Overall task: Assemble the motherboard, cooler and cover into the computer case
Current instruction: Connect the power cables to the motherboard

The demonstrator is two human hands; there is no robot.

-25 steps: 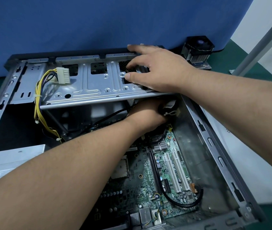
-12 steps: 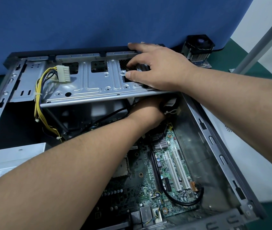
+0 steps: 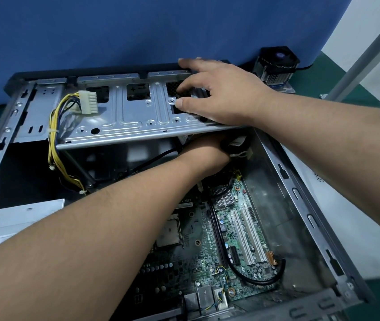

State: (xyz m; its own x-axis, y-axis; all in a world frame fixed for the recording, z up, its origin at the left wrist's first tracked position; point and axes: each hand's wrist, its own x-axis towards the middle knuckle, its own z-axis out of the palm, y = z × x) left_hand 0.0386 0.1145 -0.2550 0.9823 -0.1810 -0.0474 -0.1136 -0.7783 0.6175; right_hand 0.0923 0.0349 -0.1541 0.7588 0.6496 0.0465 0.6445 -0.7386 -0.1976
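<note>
little has moved: right hand (image 3: 219, 96) still grips the stiff drive cage (image 3: 126, 117); left hand (image 3: 207, 156) beneath, grip unseen; motherboard (image 3: 230, 239) fragile, hold edges.

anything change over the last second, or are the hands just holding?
Barely any change. The right hand stays on the drive bracket, and the left hand stays tucked beneath it by the black cable bundle. Nothing was picked up or released. The motherboard, white connector and cooler outside the case are unmoved.
</note>
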